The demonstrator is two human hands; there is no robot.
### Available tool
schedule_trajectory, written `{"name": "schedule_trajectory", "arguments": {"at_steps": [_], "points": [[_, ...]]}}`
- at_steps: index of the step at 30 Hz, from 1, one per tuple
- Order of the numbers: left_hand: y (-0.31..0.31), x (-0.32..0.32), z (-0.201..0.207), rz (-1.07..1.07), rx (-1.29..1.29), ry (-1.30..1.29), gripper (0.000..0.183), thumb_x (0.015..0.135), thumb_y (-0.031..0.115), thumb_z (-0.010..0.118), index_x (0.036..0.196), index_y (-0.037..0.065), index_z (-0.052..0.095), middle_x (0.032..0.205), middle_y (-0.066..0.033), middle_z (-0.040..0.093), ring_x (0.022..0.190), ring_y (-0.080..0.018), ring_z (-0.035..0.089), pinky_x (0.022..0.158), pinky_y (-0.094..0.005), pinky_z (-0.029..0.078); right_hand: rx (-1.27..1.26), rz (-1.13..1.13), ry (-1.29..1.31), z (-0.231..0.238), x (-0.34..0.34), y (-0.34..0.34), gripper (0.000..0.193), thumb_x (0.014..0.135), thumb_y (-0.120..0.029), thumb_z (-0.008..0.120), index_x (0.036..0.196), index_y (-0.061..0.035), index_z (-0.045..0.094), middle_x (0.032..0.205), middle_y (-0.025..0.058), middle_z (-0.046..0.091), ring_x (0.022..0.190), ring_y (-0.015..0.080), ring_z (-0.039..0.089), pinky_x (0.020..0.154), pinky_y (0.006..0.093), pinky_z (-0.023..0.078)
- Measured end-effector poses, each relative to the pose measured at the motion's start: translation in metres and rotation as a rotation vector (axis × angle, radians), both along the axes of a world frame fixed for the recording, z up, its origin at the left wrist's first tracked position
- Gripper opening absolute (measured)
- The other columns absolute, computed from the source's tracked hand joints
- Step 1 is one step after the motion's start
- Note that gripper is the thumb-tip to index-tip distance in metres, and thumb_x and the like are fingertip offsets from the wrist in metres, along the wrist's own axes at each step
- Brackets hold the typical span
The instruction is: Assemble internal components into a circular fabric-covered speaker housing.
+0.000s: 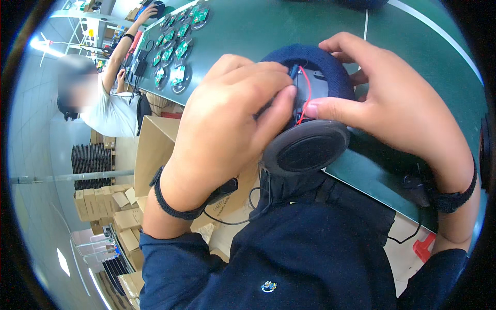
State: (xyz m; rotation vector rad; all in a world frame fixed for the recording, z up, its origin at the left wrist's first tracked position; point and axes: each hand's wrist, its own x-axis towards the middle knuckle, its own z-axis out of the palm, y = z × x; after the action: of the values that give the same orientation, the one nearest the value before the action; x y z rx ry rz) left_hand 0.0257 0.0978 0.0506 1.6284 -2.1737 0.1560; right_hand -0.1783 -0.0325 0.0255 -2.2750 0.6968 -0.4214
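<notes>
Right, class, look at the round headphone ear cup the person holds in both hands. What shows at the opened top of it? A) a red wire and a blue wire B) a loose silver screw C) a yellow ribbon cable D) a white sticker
A: a red wire and a blue wire run over the dark inside of the ear cup, between the left hand and the right hand.
</notes>
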Motion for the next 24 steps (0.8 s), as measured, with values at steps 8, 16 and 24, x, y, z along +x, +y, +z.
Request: {"name": "schedule_trajectory", "arguments": {"at_steps": [8, 16, 24], "points": [[0.007, -0.011, 0.001, 0.033, 0.033, -0.165, 0.029, 0.094, 0.010, 0.076, 0.121, 0.001, 0.075, 0.123, -0.0162, 0.076, 0.104, -0.0365, 0.068, 0.092, -0.0456, 0.055, 0.107, 0.003, -0.097, -0.006, 0.000, 0.003, 0.069, 0.085, -0.033, 0.091, 0.138, -0.0012, 0.060, 0.126, 0.0171, 0.071, 0.107, 0.0263, 0.072, 0.092, 0.0377, 0.058], [0.014, -0.008, -0.002, 0.054, 0.092, -0.191, 0.034, 0.099, 0.013, 0.071, 0.131, 0.001, 0.069, 0.129, -0.0152, 0.074, 0.121, -0.0401, 0.062, 0.106, -0.0482, 0.048, 0.076, -0.011, -0.109, -0.013, 0.001, 0.001, 0.073, 0.084, -0.032, 0.090, 0.143, -0.0029, 0.058, 0.131, 0.0187, 0.068, 0.112, 0.0283, 0.070, 0.095, 0.0386, 0.058], [0.009, 0.009, -0.024, 0.000, 0.080, 0.073, 0.039, 0.104, 0.009, 0.060, 0.142, 0.003, 0.060, 0.137, -0.0185, 0.068, 0.131, -0.0451, 0.055, 0.113, -0.0528, 0.041, 0.148, 0.028, -0.006, 0.000, 0.005, -0.003, 0.075, 0.085, -0.032, 0.091, 0.144, -0.0010, 0.056, 0.132, 0.0200, 0.067, 0.116, 0.0284, 0.068, 0.099, 0.0388, 0.056]]}}
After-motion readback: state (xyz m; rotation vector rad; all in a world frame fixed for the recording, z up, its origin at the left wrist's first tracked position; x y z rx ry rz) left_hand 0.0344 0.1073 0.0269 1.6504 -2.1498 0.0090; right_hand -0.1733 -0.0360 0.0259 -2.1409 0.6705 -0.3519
